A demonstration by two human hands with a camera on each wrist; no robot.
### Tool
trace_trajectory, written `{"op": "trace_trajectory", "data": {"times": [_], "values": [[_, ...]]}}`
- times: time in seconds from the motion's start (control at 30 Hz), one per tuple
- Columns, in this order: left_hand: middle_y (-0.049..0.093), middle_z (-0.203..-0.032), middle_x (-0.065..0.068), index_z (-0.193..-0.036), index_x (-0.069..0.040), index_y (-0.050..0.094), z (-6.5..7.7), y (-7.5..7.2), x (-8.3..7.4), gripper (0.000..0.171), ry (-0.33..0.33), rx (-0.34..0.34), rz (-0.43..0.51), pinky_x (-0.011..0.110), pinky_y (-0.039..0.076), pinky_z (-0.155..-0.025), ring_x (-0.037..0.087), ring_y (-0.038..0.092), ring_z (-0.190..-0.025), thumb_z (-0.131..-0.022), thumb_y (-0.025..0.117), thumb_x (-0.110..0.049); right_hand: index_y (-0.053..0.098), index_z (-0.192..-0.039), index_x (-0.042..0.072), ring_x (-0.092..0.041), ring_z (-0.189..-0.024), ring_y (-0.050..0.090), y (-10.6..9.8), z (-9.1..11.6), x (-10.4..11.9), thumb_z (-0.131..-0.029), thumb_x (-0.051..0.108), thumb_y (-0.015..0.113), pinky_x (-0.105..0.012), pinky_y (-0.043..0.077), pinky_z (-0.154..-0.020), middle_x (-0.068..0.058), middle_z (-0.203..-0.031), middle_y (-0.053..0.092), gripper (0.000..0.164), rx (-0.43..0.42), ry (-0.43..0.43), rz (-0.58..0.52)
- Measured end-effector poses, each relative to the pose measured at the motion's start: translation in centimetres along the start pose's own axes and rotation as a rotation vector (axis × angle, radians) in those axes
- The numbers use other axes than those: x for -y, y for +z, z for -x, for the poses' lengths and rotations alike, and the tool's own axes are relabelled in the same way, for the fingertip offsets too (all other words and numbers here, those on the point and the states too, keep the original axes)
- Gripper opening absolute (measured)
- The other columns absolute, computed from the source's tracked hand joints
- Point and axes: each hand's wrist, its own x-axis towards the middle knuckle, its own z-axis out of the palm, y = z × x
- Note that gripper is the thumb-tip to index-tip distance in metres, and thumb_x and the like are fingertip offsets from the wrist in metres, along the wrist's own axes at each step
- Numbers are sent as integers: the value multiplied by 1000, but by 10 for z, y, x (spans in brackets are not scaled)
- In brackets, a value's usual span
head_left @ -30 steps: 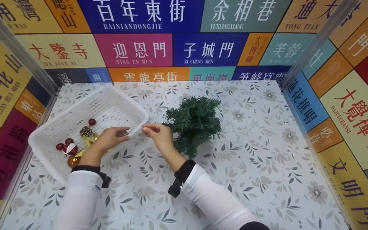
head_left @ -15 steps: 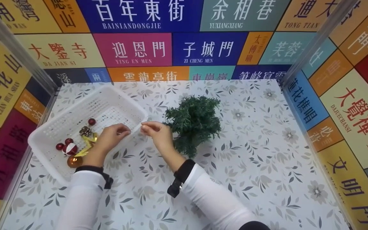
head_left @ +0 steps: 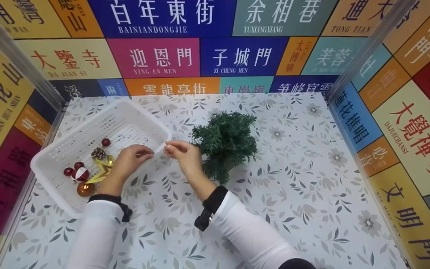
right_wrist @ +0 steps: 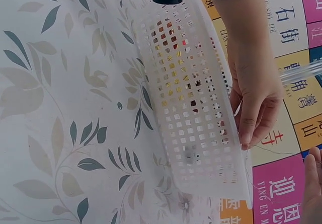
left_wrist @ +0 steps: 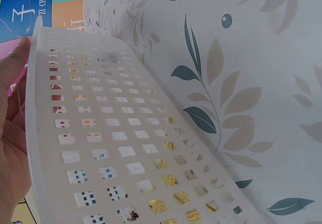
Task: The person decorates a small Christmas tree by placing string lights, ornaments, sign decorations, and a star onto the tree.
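My left hand (head_left: 129, 161) is over the near side of the white basket (head_left: 159, 121), its thumb and fingertips bent together on a fine thread. The thread (right_wrist: 279, 152) shows in the right wrist view, running between the two hands. My right hand (head_left: 188, 158) pinches with thumb and forefinger at the basket's right corner, close to the left fingertips. Beside it on the right stands a small green artificial Christmas tree (head_left: 227, 144). In the basket lie a gold star (head_left: 103, 171), partly behind my left forearm, a pinecone (head_left: 98, 153) and several baubles.
The baubles include a red-and-white one (head_left: 80, 174), an orange one (head_left: 86, 189) and a small red one (head_left: 106, 142). A floral tabletop (head_left: 304, 194) carries everything. Walls of coloured sign panels (head_left: 172, 56) enclose its back and sides.
My left hand's thumb and fingers have come closer together, and the hand has shifted slightly right. The right hand stays almost in place. Tree and basket contents look unchanged.
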Motion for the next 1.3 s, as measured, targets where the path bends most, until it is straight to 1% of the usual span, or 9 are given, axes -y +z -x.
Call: {"op": "trace_trajectory", "data": {"times": [0.13, 0.33, 0.5, 0.67, 0.8, 0.93, 1.03, 1.17, 1.3], "values": [[65, -96, 13, -94, -3, 67, -1, 1, 0, 13, -12, -4, 8, 43, 48, -84, 30, 61, -91, -87, 65, -14, 70, -95, -2, -17, -77, 68, 0, 0, 1, -83, 6, 66, -25, 54, -72, -11, -86, 70, 15, 1, 10, 0], [68, -94, 11, -96, -6, 62, -1, -1, -3, 14, -22, -85, 12, 43, 48, -84, 29, 63, -92, -91, 60, -19, 70, -97, -3, -18, -79, 68, -2, 0, -2, -83, 7, 66, -25, 54, -70, -13, -88, 70, 17, 1, 43, 37], [67, -90, 9, -96, -6, 62, 2, -2, -15, 12, 8, -154, 28, 40, 50, -81, 24, 63, -87, -91, 59, -17, 70, -102, 3, -12, -78, 67, -1, 4, -8, -83, 12, 68, -20, 53, -68, -7, -90, 70, 21, 77, 59, 212], [66, -91, 9, -95, -5, 64, 5, 3, -29, 12, 115, -143, -56, 39, 51, -78, 24, 63, -85, -90, 62, -15, 68, -111, 11, -10, -87, 65, -2, 8, -11, -81, 12, 70, -15, 50, -71, -2, -102, 68, 30, 112, -144, 421], [66, -93, 9, -94, -5, 65, 7, 7, -35, 11, 171, -139, -92, 38, 52, -77, 25, 64, -85, -88, 64, -14, 65, -118, 13, -16, -105, 57, -3, 9, -11, -82, 14, 69, -18, 49, -78, -2, -121, 60, 36, 134, -296, 597], [67, -92, 9, -92, -4, 66, 9, 11, -36, 9, 239, -151, -53, 37, 52, -77, 25, 65, -85, -85, 67, -8, 60, -124, 14, -21, -119, 47, -4, 9, -12, -82, 20, 69, -27, 40, -96, 0, -132, 52, 43, 205, -355, 738], [67, -91, 8, -91, -4, 67, 9, 12, -37, 8, 291, -137, -22, 35, 52, -78, 24, 65, -85, -83, 68, -6, 56, -128, 15, -20, -119, 48, -4, 10, -13, -82, 24, 69, -29, 36, -100, -3, -130, 54, 48, 230, -318, 794], [67, -90, 6, -91, -5, 68, 9, 13, -38, 8, 317, -122, 2, 32, 52, -77, 21, 64, -84, -83, 69, -7, 56, -128, 14, -19, -104, 59, -4, 9, -12, -86, 27, 65, -26, 46, -89, -5, -116, 62, 44, 234, -235, 798], [67, -88, 6, -91, -5, 69, 11, 12, -37, 9, 322, -124, 17, 31, 52, -76, 21, 64, -83, -82, 69, -6, 64, -116, 10, -14, -88, 64, -5, 8, -13, -86, 24, 65, -18, 49, -77, -3, -101, 68, 33, 192, -231, 737]]}}
